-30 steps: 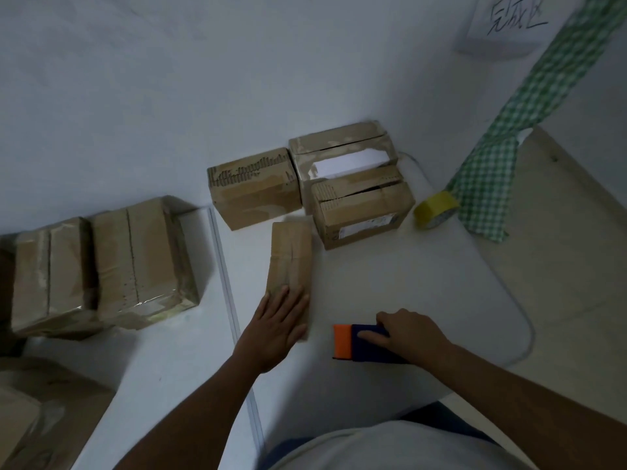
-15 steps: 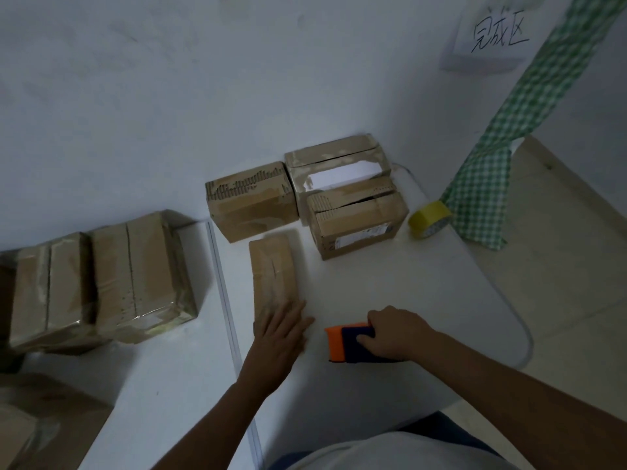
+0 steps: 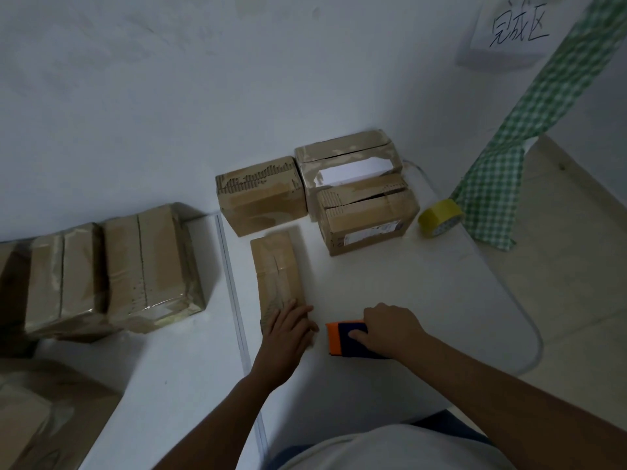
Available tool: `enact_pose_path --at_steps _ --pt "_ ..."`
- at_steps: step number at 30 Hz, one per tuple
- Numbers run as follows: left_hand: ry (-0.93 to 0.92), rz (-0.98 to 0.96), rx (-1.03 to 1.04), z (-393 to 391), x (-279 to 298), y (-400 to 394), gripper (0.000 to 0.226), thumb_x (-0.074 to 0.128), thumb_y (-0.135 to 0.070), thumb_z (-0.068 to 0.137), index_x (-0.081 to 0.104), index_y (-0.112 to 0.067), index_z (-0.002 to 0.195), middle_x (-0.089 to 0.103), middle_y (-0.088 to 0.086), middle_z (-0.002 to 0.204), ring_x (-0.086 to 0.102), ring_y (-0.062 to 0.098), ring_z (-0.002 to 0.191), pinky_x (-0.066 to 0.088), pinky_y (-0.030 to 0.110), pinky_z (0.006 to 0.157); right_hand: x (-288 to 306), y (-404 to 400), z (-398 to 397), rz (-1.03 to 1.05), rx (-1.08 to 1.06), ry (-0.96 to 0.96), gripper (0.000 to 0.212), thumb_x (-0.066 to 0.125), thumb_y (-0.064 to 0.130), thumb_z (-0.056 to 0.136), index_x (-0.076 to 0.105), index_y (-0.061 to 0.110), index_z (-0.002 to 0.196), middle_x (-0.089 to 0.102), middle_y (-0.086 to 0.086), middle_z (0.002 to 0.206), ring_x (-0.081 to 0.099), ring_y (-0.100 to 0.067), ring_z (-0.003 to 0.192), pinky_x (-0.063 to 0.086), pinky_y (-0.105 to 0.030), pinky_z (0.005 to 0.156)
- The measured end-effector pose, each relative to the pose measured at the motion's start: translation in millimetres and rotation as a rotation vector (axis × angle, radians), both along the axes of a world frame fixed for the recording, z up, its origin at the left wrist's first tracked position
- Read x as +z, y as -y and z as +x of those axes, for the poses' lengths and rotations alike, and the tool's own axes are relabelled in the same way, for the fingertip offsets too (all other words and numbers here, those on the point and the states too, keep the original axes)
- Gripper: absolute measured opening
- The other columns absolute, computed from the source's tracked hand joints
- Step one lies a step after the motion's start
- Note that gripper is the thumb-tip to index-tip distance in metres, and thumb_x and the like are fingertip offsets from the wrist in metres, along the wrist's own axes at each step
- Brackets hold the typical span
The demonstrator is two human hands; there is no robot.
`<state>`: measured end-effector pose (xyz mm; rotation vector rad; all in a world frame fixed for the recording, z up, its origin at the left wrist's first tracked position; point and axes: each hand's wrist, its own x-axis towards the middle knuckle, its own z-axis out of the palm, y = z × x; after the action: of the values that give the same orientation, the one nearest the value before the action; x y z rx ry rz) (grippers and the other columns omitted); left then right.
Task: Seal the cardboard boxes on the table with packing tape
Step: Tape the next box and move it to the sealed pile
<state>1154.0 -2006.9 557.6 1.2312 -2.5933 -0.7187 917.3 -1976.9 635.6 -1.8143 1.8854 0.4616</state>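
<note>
Nearest the person, the right hand point(image 3: 390, 329) is gripping an orange-and-navy block-shaped tape tool point(image 3: 342, 337), fingers curled over it as it is resting on the white table point(image 3: 424, 300). Just beside it, the left hand point(image 3: 288, 329) is lying flat, fingers relaxed, on the near end of a small flat brown cardboard box point(image 3: 276, 269) that is lying lengthwise away from the body. Farther back, three taped brown cardboard boxes point(image 3: 261, 195) are sitting clustered against the wall, with a yellow roll of packing tape point(image 3: 439, 217) just beside them at the right. Two larger tape-wrapped cardboard boxes point(image 3: 149, 266) are sitting well apart at the left.
</note>
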Motion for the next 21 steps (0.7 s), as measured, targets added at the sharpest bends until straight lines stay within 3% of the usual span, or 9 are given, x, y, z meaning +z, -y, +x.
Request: enact_pose_path --at_steps 3,5,7,10,14,17,21 --pt "0.011 -0.018 0.011 -1.4 -2.5 -1.6 0.023 0.046 -0.024 0.104 0.064 -0.023 0.119 0.041 -0.005 0.152 0.008 0.015 0.151 0.005 0.040 0.122 -2.2 1.8 1.7 -0.016 -0.005 0.001 0.052 0.043 0.061 0.094 0.059 0.012 0.088 0.062 -0.005 0.093 0.058 -0.019 0.076 0.036 -0.027 0.059" --pt "0.015 -0.020 0.012 -1.5 -3.5 -2.2 0.023 0.046 -0.024 0.104 0.064 -0.024 0.118 0.041 -0.005 0.152 0.008 0.016 0.151 0.005 0.040 0.122 -2.7 2.6 3.9 -0.005 -0.046 0.022 0.053 0.043 0.061 0.094 0.046 0.015 0.068 0.052 0.000 0.075 0.048 -0.013 0.063 0.032 -0.026 0.053" --pt "0.009 -0.017 0.016 -1.4 -3.9 -2.6 0.023 0.046 -0.024 0.104 0.063 -0.024 0.119 0.041 -0.005 0.152 0.007 0.016 0.151 0.003 0.039 0.122 -2.7 4.9 1.0 -0.010 -0.106 0.028 0.054 0.042 0.059 0.095 0.039 0.016 0.063 0.041 0.003 0.066 0.042 -0.012 0.058 0.029 -0.025 0.050" --pt "-0.009 -0.017 0.023 -1.2 -3.4 -3.1 0.023 0.045 -0.024 0.104 0.063 -0.023 0.118 0.041 -0.006 0.152 0.007 0.014 0.151 0.002 0.036 0.122 4.5 9.8 -23.9 -0.024 -0.184 -0.045 0.048 0.039 0.055 0.098 0.048 0.013 0.077 0.045 0.001 0.070 0.050 -0.017 0.068 0.037 -0.025 0.061" --pt "-0.020 -0.029 0.025 -1.0 -4.0 -2.8 0.022 0.046 -0.022 0.104 0.064 -0.021 0.117 0.043 -0.005 0.150 0.010 0.015 0.151 0.006 0.039 0.121 10.6 11.0 -57.0 -0.093 -0.269 -0.117 0.046 0.039 0.057 0.098 0.054 0.013 0.100 0.063 -0.007 0.096 0.056 -0.021 0.075 0.041 -0.030 0.061" --pt "-0.013 -0.014 0.024 -1.2 -3.1 -2.4 0.023 0.045 -0.022 0.105 0.063 -0.022 0.118 0.041 -0.005 0.152 0.008 0.014 0.151 0.003 0.037 0.122 -2.4 7.5 -52.2 -0.102 -0.354 0.046 0.042 0.043 0.041 0.101 0.044 0.008 0.125 0.062 -0.011 0.105 0.059 -0.023 0.085 0.047 -0.033 0.069" --pt "-0.019 0.005 0.021 -0.9 -0.5 -1.4 0.024 0.046 -0.022 0.104 0.064 -0.020 0.119 0.041 -0.005 0.152 0.007 0.015 0.151 0.002 0.037 0.122 -16.1 -3.9 -38.9 -0.109 -0.381 0.188 0.038 0.048 0.028 0.100 0.042 0.006 0.131 0.060 -0.012 0.120 0.058 -0.026 0.104 0.048 -0.038 0.088"
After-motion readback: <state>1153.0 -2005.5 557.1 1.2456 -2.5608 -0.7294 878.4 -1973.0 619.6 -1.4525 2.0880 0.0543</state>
